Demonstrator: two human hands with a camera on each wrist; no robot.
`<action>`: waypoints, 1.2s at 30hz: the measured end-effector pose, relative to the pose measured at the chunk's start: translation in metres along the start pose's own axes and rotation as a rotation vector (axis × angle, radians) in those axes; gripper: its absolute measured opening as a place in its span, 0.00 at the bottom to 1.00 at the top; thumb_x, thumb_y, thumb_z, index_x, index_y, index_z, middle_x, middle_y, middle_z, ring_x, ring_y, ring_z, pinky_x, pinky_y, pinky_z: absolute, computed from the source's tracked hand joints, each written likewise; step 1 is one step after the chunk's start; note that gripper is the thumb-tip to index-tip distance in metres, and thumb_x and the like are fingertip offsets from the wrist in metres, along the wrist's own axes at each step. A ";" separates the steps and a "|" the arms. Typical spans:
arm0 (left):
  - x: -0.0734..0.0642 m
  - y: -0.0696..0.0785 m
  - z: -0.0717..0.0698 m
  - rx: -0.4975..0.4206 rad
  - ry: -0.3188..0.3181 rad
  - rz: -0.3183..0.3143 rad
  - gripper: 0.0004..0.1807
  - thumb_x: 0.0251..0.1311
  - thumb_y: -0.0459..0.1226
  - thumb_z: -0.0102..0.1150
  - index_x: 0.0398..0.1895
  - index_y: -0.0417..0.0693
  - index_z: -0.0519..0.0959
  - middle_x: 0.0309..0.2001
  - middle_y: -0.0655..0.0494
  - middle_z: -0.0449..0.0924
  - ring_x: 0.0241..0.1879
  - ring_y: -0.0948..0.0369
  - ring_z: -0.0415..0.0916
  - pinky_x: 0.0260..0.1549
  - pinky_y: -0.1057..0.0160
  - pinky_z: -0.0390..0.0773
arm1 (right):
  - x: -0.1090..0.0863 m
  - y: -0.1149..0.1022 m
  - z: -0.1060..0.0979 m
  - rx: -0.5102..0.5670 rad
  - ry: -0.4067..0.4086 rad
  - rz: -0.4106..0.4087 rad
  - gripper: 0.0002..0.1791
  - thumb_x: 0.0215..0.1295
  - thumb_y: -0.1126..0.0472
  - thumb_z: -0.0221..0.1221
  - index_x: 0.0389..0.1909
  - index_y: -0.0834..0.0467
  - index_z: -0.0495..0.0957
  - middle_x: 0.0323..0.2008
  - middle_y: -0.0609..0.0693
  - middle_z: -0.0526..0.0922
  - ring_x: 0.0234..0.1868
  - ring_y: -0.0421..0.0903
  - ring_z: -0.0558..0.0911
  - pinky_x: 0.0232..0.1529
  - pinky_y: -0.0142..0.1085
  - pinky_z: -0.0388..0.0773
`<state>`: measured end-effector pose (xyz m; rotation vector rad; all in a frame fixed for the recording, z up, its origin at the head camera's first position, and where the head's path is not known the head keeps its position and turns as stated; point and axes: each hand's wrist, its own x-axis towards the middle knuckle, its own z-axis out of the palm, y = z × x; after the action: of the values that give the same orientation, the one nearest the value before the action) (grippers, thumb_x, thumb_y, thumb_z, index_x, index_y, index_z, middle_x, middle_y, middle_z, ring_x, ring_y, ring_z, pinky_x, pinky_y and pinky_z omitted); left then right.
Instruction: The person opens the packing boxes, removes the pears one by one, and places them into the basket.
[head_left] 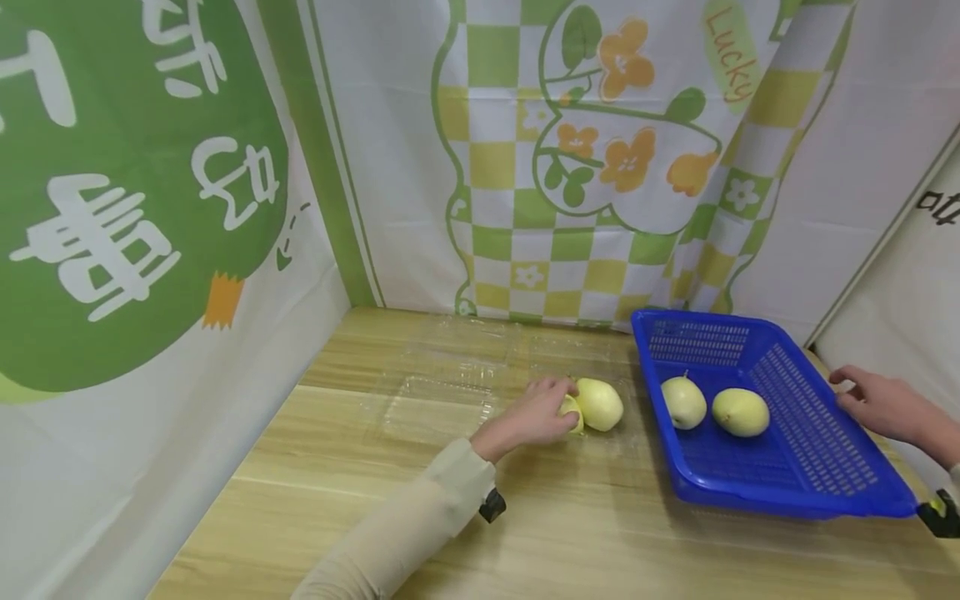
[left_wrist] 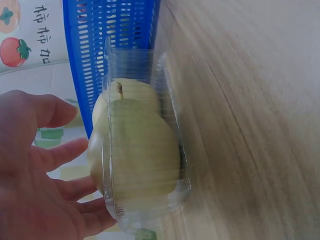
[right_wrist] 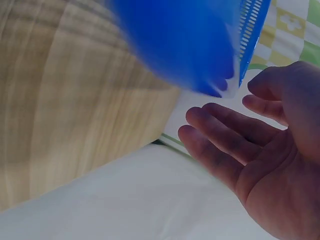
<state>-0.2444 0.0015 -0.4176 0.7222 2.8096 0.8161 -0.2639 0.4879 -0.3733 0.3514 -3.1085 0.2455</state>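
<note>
My left hand (head_left: 534, 413) is at two pale yellow-green pears (head_left: 601, 405) that lie in a clear plastic box (left_wrist: 131, 59). In the left wrist view its fingers are spread and loosely bent, with the fingertips right at the box's side and the nearer pear (left_wrist: 142, 155); the thumb stands apart. My right hand (head_left: 885, 406) is beside the right rim of a blue plastic basket (head_left: 787, 502), its fingers loosely bent and nothing in the palm. Two more pears (head_left: 741, 412) lie inside the basket, toward its left side.
Further clear plastic compartments (head_left: 438, 407) stand on the wooden table (head_left: 330, 500) left of and behind my left hand. A printed curtain (head_left: 491, 192) hangs along the table's back edge. White cloth (right_wrist: 125, 200) borders the table's right side.
</note>
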 end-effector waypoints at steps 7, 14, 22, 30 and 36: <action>0.005 -0.003 -0.001 0.060 -0.008 0.020 0.26 0.68 0.46 0.50 0.67 0.48 0.67 0.70 0.45 0.65 0.71 0.48 0.60 0.69 0.49 0.62 | -0.003 0.002 0.005 0.030 -0.009 0.014 0.22 0.69 0.65 0.49 0.53 0.80 0.62 0.34 0.76 0.81 0.29 0.60 0.83 0.25 0.48 0.78; 0.011 -0.002 0.006 0.116 -0.015 0.003 0.30 0.67 0.47 0.54 0.69 0.50 0.64 0.69 0.46 0.66 0.69 0.48 0.62 0.68 0.49 0.64 | -0.004 0.000 0.012 0.039 0.002 0.037 0.24 0.69 0.65 0.51 0.55 0.81 0.59 0.37 0.79 0.78 0.30 0.64 0.82 0.25 0.49 0.78; 0.014 0.000 0.008 0.133 -0.020 -0.016 0.32 0.67 0.49 0.53 0.72 0.50 0.61 0.70 0.46 0.65 0.69 0.49 0.62 0.69 0.50 0.63 | -0.002 -0.006 0.019 0.028 0.032 0.027 0.28 0.70 0.59 0.52 0.57 0.80 0.59 0.39 0.80 0.77 0.35 0.69 0.81 0.32 0.56 0.77; 0.019 -0.003 0.009 0.194 -0.073 -0.001 0.34 0.66 0.52 0.56 0.72 0.52 0.60 0.70 0.47 0.64 0.68 0.51 0.62 0.68 0.51 0.64 | -0.002 -0.002 0.026 0.047 0.119 -0.006 0.25 0.66 0.61 0.53 0.55 0.75 0.62 0.41 0.81 0.76 0.34 0.71 0.80 0.32 0.58 0.76; 0.022 -0.004 0.008 0.206 -0.111 -0.014 0.42 0.64 0.56 0.57 0.76 0.52 0.54 0.70 0.46 0.63 0.68 0.51 0.64 0.67 0.51 0.67 | -0.003 -0.002 0.032 0.053 0.153 -0.009 0.24 0.65 0.63 0.54 0.56 0.74 0.62 0.46 0.84 0.72 0.40 0.78 0.77 0.35 0.62 0.74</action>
<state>-0.2633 0.0132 -0.4267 0.7499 2.8202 0.4728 -0.2603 0.4815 -0.4048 0.3302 -2.9543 0.3387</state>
